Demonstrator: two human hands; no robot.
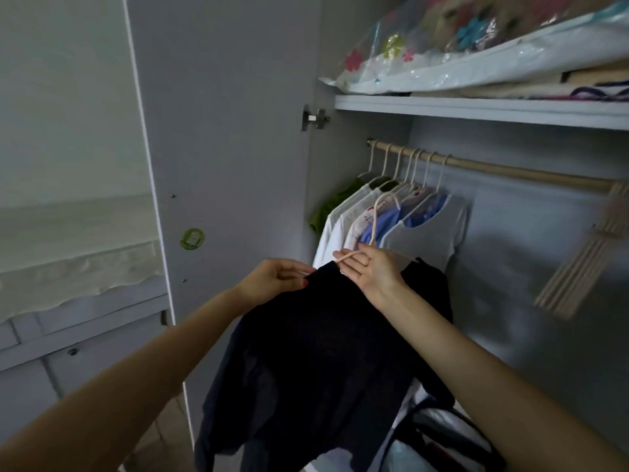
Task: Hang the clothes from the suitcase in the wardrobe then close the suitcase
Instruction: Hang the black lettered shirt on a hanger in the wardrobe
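While both hands grip its pale hanger (374, 226), the dark garment (323, 352) droops, creased.

The garment (326, 352) hangs on a hanger (374, 229) in front of the open wardrobe, the left hand (277, 279) at its left shoulder and the right hand (369, 265) on the hanger's neck. Behind them, hung shirts (391, 223) crowd the left end of the rail (510, 170), under a shelf (476, 109) bearing a storage bag (476, 56). The wardrobe door (221, 148) stands to the left; spare hangers (585, 253) hang at the rail's right.
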